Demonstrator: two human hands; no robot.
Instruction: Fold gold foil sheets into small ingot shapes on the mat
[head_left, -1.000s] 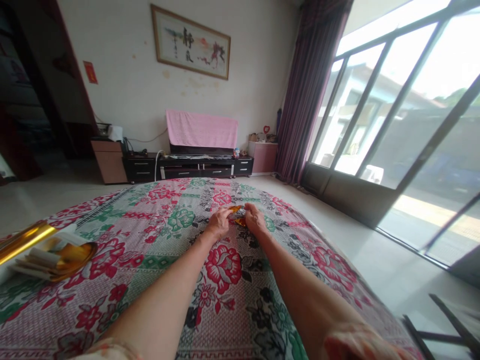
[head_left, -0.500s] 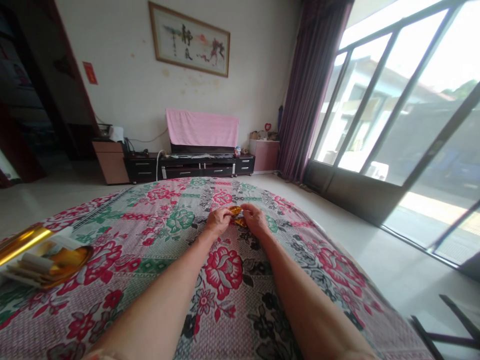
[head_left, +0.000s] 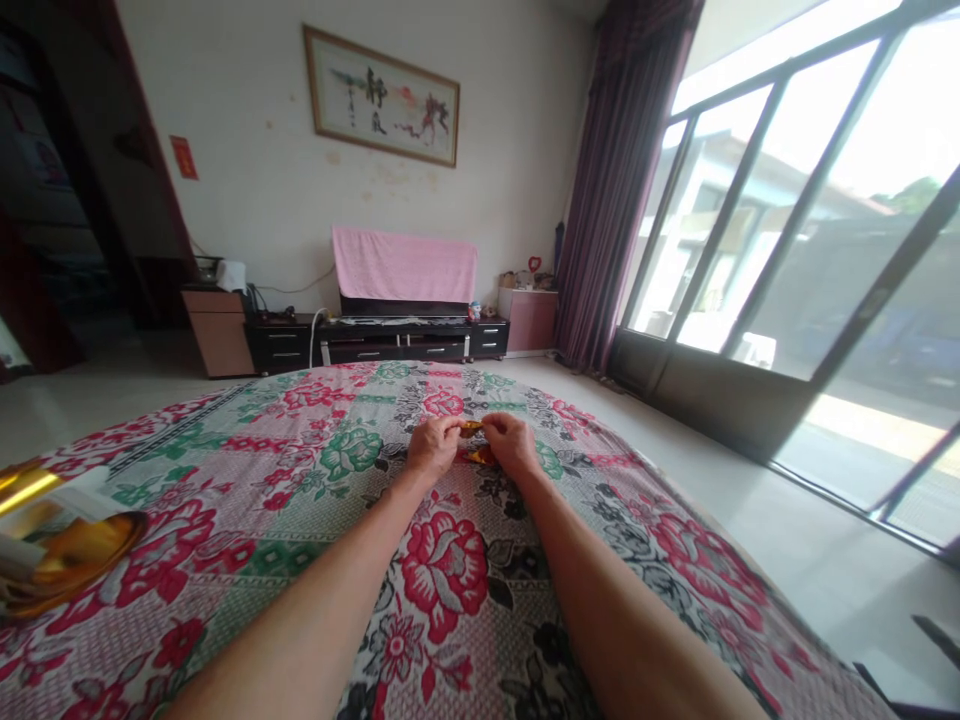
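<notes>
Head view | gold sheets lie at the far left on the flowered cloth | left hand pinches the gold foil piece | foil sits between both hands, mid-cloth | right hand pinches its other end

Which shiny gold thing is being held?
The small gold piece, pinched between the left hand and right hand; the bigger gold pile lies untouched at the far left.

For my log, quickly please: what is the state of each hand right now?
Left hand: closed, pinching the small shiny gold foil piece.
Right hand: closed, pinching the same foil piece.
</notes>
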